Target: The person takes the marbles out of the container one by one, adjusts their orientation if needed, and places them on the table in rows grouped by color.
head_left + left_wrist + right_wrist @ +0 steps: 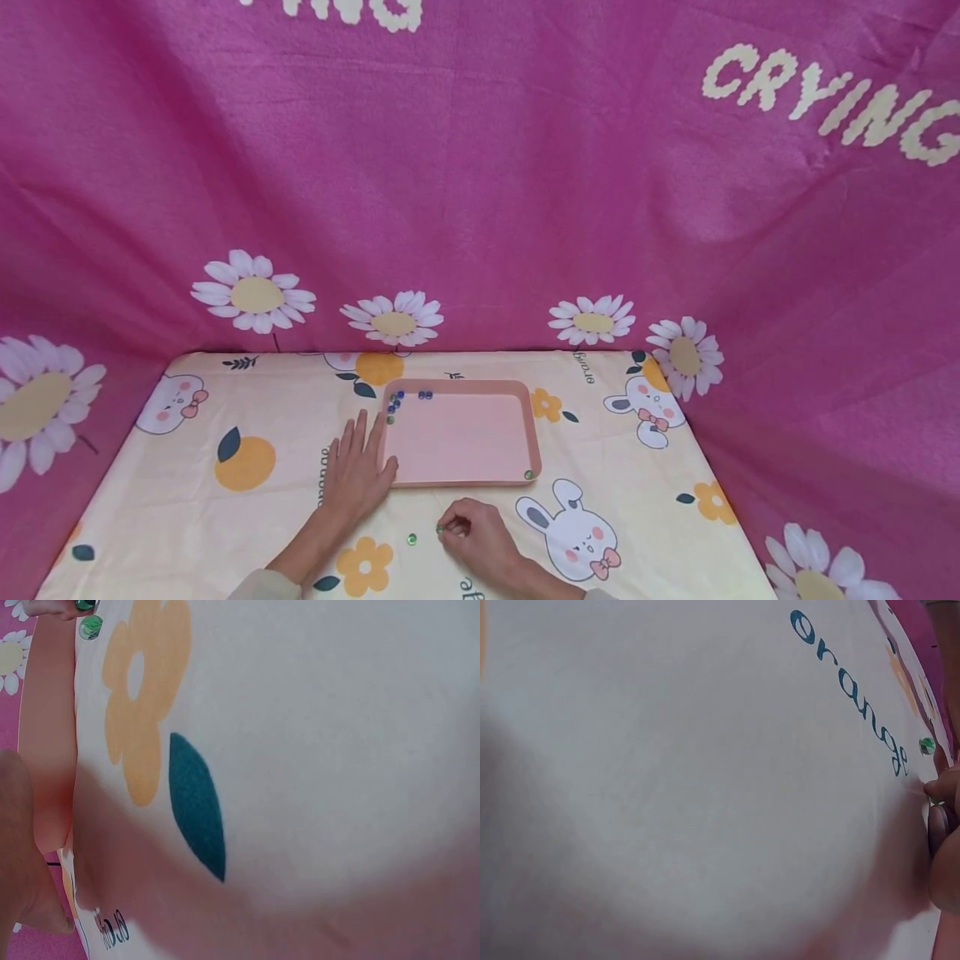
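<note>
My right hand (480,537) pinches a green glass marble (439,529) between thumb and fingertip, low over the tablecloth in front of the tray. Just left of it, a second green marble (412,539) lies on the cloth; the right wrist view also has this loose marble (927,745) beyond the fingers. My left hand (357,471) lies with fingers extended along the left side of a shallow pink tray (465,482), thumb at its near left corner. Several blue marbles (425,395) and a few green ones sit in the tray's far left part. One green marble (528,474) is in its near right corner.
A cream tablecloth (292,533) printed with oranges, flowers and rabbits covers the table. Behind the table and at both sides hangs a magenta curtain (487,192) with daisies and lettering.
</note>
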Available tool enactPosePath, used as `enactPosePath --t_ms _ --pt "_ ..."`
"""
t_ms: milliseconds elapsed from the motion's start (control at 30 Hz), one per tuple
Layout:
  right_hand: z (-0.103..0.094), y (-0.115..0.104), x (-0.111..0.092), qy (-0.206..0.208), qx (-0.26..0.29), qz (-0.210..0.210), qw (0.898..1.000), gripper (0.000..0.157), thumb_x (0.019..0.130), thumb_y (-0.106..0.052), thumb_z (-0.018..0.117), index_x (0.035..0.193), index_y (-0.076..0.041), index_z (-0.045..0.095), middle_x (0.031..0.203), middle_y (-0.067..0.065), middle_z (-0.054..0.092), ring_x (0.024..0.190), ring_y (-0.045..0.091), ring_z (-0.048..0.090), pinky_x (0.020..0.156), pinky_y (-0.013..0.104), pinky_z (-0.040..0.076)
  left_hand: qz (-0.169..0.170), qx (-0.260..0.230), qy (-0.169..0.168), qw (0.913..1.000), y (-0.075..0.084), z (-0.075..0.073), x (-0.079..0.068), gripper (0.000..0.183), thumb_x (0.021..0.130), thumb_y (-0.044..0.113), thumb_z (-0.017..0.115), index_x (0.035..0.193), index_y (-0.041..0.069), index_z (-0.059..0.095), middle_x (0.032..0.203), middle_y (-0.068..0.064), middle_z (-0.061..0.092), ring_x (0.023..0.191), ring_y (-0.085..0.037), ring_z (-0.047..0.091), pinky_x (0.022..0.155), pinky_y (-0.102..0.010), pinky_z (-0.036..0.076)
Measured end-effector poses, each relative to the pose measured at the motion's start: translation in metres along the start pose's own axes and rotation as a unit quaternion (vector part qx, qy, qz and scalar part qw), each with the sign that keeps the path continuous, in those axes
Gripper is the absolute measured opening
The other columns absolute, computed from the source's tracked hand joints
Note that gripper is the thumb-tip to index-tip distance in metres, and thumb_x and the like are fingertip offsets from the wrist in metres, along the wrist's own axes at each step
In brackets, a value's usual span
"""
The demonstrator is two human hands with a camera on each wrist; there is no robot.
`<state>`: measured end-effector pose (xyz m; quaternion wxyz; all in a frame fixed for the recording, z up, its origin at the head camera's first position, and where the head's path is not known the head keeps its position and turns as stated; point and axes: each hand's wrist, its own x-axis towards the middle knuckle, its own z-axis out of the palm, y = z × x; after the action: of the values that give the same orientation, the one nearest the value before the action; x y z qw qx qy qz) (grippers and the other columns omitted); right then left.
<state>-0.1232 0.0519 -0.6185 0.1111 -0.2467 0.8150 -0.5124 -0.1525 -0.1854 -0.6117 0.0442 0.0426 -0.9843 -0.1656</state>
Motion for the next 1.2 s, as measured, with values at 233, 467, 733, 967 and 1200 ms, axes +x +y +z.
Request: enactPosePath --t_ms 233,467,733,967,1200 --pt "-0.0018 -0.0024 0.0001 -0.002 -0.034 0.0 0.999 0.018 0.079 0.002 0.075 0.086 -0.014 0.074 0.083 -0.011 0.064 0.073 -0.001 0.058 0.065 0.019 0.052 -0.001 0.0 -0.005 1.0 0.0017 -0.002 0.0003 0.078 0.096 0.044 0.054 0.159 0.008 0.025 0.163 -0.022 0.017 0.147 -0.044 0.017 0.116 -0.062 0.015" --pt "-0.0021 -0.0019 0.0017 -0.005 -0.041 0.003 0.999 0.019 0.078 0.002 0.076 0.088 -0.014 0.074 0.084 -0.013 0.066 0.074 -0.001 0.06 0.066 0.02 0.053 -0.002 -0.015 -0.011 0.9998 0.0019 -0.004 0.0014 0.079 0.096 0.043 0.055 0.159 0.008 0.022 0.163 -0.021 0.014 0.148 -0.043 0.014 0.117 -0.061 0.012" --pt "-0.0017 -0.0011 0.0004 -0.007 -0.065 -0.005 0.998 0.02 0.077 -0.001 0.078 0.089 -0.016 0.074 0.084 -0.015 0.064 0.075 -0.002 0.058 0.066 0.018 0.052 0.001 -0.013 -0.006 0.9999 0.0001 -0.0036 0.0013 0.079 0.096 0.042 0.055 0.159 0.008 0.023 0.163 -0.022 0.015 0.148 -0.044 0.015 0.116 -0.062 0.013" --pt "-0.0029 -0.0017 -0.0003 -0.02 -0.07 -0.005 0.997 0.019 0.078 -0.004 0.079 0.089 -0.018 0.074 0.084 -0.016 0.063 0.074 -0.001 0.057 0.065 0.018 0.05 0.004 -0.011 -0.002 0.9999 -0.0003 -0.0031 0.0012 0.078 0.096 0.042 0.056 0.159 0.008 0.025 0.163 -0.022 0.018 0.147 -0.044 0.018 0.116 -0.062 0.015" --pt "-0.0026 -0.002 -0.0013 -0.028 -0.07 0.014 0.997 0.019 0.078 -0.005 0.08 0.089 -0.02 0.073 0.085 -0.017 0.062 0.076 -0.001 0.056 0.066 0.018 0.05 0.005 -0.007 -0.001 1.0 0.0007 -0.0035 -0.0005 0.078 0.096 0.042 0.056 0.158 0.007 0.025 0.162 -0.022 0.018 0.147 -0.044 0.018 0.116 -0.062 0.016"
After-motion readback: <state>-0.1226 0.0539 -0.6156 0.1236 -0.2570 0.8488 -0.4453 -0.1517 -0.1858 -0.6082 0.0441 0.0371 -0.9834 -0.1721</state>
